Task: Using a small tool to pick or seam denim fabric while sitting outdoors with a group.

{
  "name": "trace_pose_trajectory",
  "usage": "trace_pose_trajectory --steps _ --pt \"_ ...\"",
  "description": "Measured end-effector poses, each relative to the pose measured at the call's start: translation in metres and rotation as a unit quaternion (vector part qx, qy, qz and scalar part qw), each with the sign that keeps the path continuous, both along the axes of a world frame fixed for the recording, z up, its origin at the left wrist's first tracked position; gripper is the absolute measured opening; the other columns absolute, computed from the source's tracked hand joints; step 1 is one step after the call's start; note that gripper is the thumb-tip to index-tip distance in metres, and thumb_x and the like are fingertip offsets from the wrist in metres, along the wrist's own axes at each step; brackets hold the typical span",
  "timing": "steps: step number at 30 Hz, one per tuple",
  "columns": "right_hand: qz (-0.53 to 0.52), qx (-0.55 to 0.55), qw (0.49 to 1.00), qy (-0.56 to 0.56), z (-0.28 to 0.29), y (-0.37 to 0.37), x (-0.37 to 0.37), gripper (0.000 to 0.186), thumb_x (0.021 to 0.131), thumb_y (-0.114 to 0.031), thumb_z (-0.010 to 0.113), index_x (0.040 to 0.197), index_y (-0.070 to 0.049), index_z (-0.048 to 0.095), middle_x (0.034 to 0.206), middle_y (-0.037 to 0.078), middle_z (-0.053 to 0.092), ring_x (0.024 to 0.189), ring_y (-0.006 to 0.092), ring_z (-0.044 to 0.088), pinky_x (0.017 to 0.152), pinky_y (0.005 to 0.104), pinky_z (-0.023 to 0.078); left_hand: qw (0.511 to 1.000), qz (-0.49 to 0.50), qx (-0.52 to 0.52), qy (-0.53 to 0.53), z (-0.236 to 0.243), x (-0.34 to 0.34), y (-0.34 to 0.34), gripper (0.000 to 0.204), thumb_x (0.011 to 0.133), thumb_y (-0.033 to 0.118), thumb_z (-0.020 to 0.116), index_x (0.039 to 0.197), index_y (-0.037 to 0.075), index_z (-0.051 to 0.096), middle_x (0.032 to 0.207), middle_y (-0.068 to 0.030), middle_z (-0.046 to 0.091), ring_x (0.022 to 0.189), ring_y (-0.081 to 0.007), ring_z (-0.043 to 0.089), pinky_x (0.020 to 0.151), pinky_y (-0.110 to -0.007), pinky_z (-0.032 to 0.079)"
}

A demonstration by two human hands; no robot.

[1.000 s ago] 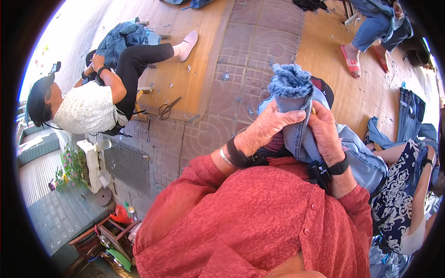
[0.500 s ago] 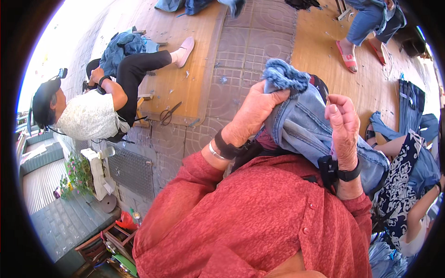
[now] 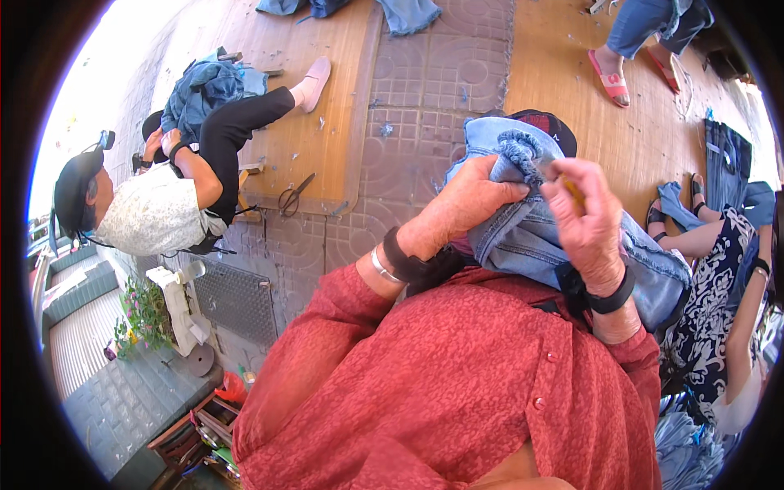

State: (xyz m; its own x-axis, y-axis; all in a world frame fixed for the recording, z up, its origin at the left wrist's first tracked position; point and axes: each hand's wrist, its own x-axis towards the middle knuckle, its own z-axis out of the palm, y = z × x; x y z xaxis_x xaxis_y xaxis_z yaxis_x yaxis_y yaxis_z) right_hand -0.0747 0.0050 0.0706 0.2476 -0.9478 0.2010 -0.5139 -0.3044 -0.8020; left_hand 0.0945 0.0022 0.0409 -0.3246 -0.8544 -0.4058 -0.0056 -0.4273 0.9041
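Denim garment [image 3: 535,243] with frayed edge [image 3: 518,149].
Left hand [image 3: 474,200] clamped on the garment; right hand [image 3: 588,224] just beside the edge, fingers curled round a small yellowish object [image 3: 574,196].

I'm holding the left hand [image 3: 472,204] clenched, its thumb [image 3: 513,193] pointing right, the left forearm [image 3: 335,302] slanting up rightward. Just beside it, the right hand [image 3: 592,224] is arching, fingers [image 3: 590,178] curling thumbward, apparently pinching, though blur is obscuring them.
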Motion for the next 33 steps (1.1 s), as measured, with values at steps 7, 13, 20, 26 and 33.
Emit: trace_pose_trajectory --steps 7,13,20,26,33 --pt "-0.1 0.054 0.993 0.016 -0.012 -0.012 -0.01 0.022 0.081 -0.019 0.061 0.096 -0.005 0.053 0.075 0.013 0.06 0.065 0.0278 0.06 0.058 0.0331 0.048 0.998 0.002 -0.042 -0.038 -0.004 -0.004 0.002 0.026 0.077 0.012 0.063 0.101 0.002 0.06 0.089 -0.0065 0.064 0.082 -0.012 0.057 0.074 -0.029 0.047" --pt "0.012 -0.01 0.992 0.125 0.001 -0.003 0.005 0.021 0.081 -0.019 0.062 0.095 -0.007 0.054 0.073 0.012 0.06 0.064 0.0286 0.06 0.056 0.034 0.047 0.987 0.004 -0.072 -0.146 -0.023 -0.009 0.003 0.024 0.076 0.013 0.064 0.097 0.002 0.059 0.086 -0.0107 0.064 0.082 -0.0148 0.058 0.072 -0.031 0.047" --pt "0.07 -0.059 0.986 0.136 0.015 0.007 0.011 0.022 0.079 -0.021 0.062 0.094 -0.007 0.053 0.072 0.011 0.058 0.063 0.0278 0.059 0.056 0.0341 0.046 0.963 -0.002 -0.107 -0.249 -0.015 -0.013 0.007 0.027 0.074 0.016 0.066 0.093 0.0 0.056 0.084 -0.0195 0.062 0.081 -0.0301 0.062 0.068 -0.037 0.047" --pt "-0.118 0.046 0.97 0.208 0.009 -0.012 -0.013 0.019 0.082 -0.025 0.06 0.09 -0.008 0.053 0.071 0.013 0.059 0.061 0.0307 0.059 0.054 0.0366 0.046 0.932 -0.017 -0.149 -0.33 -0.01 -0.016 0.01 0.032 0.073 0.024 0.065 0.086 -0.002 0.053 0.082 -0.0263 0.058 0.081 -0.0417 0.056 0.068 -0.045 0.046" --pt "-0.046 0.059 0.978 0.194 0.004 -0.009 -0.012 0.018 0.081 -0.023 0.06 0.09 -0.009 0.052 0.067 0.014 0.059 0.063 0.0323 0.059 0.054 0.0385 0.045 0.914 -0.038 -0.157 -0.371 -0.007 -0.019 0.014 0.03 0.075 0.024 0.062 0.089 -0.001 0.052 0.08 -0.0245 0.059 0.08 -0.0414 0.056 0.068 -0.046 0.045"
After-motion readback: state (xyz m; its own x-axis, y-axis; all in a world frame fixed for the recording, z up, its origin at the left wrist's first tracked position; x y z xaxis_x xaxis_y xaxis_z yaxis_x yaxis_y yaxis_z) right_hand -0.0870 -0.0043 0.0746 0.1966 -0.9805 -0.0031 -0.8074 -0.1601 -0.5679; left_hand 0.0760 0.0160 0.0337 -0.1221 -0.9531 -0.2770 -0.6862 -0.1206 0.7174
